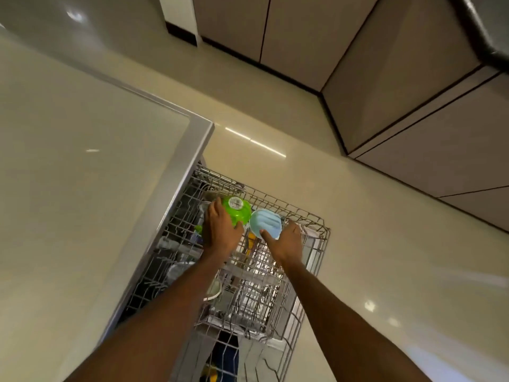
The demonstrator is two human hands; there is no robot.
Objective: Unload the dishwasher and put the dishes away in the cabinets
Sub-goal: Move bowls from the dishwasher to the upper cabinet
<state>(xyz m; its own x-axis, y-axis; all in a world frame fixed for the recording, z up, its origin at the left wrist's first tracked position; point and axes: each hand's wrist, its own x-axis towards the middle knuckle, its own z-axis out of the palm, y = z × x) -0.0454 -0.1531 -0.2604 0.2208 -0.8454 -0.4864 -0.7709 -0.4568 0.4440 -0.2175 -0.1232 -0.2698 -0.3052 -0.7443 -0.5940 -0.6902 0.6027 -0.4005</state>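
The dishwasher's wire rack [316, 232] is pulled out below me, beside the white countertop. At its far end a bright green bowl [238, 206] lies upside down with a label on its base. My left hand [220, 230] grips the green bowl's near side. Right beside it is a pale blue bowl [265, 221], tilted toward me. My right hand [287, 241] holds the blue bowl, thumb on its near rim and fingers behind it. More items lie lower in the rack, partly hidden by my forearms.
The white countertop [82, 175] fills the left side, its grey edge [176, 194] running next to the rack. Brown cabinet doors [413, 92] line the far wall and right side. Glossy cream floor [371, 257] lies right of the rack. A whitish dish [214, 289] sits mid-rack.
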